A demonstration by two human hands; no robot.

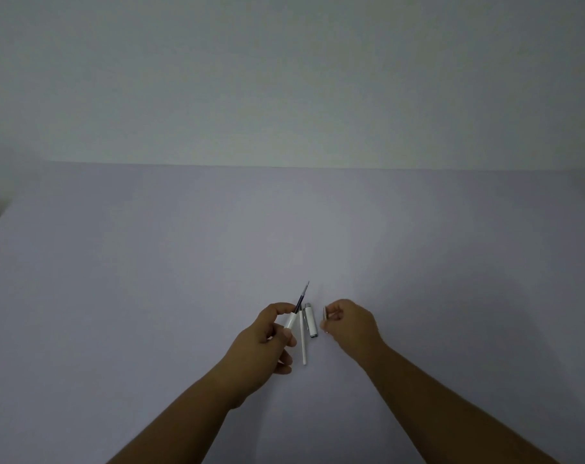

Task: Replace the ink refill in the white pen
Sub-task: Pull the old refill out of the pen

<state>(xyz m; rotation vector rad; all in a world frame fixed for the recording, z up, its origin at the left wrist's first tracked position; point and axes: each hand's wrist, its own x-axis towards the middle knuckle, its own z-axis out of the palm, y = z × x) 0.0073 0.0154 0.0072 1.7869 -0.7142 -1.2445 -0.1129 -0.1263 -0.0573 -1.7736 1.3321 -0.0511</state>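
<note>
My left hand (267, 339) grips the white pen barrel (289, 321), tilted up and to the right. A dark ink refill (303, 294) sticks out of the barrel's top, its tip pointing away from me. Just right of the barrel, a thin white refill (303, 343) lies lengthwise on the table. Beside that lies the white pen cap (309, 321) with its clip. My right hand (348, 324) hovers to the right of the cap, fingers pinched on a small pen part (325, 313) that I cannot make out.
A pale lilac table (150, 279) spreads out around my hands, its far edge meeting a plain wall (284, 78). The table's left edge runs diagonally at the far left.
</note>
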